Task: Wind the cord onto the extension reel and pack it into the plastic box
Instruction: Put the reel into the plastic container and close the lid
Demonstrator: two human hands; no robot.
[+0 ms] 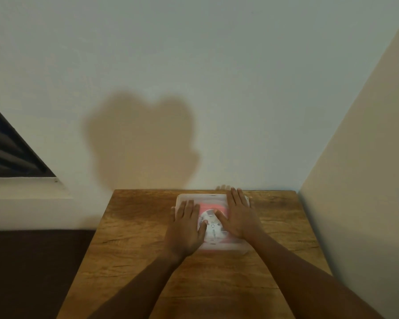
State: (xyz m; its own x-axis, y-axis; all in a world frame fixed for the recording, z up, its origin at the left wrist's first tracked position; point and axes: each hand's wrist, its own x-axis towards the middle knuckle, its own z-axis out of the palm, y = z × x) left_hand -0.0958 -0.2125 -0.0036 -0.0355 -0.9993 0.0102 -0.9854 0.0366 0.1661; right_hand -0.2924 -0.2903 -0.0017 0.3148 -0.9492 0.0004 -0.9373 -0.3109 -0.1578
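A translucent plastic box (206, 199) with its lid on lies on the wooden table, near the far edge. Through the lid shows the extension reel (213, 225), white and round with a pink-red body around it. My left hand (186, 229) lies flat on the left half of the lid, fingers straight and pointing away from me. My right hand (240, 215) lies flat on the right half, fingers spread, its thumb over the reel. No loose cord shows outside the box.
The wooden table (148, 249) stands against a white wall, with a second wall (359, 180) close at its right edge. A dark window (7, 153) is at the far left. Dark floor (32, 272) lies left of the table.
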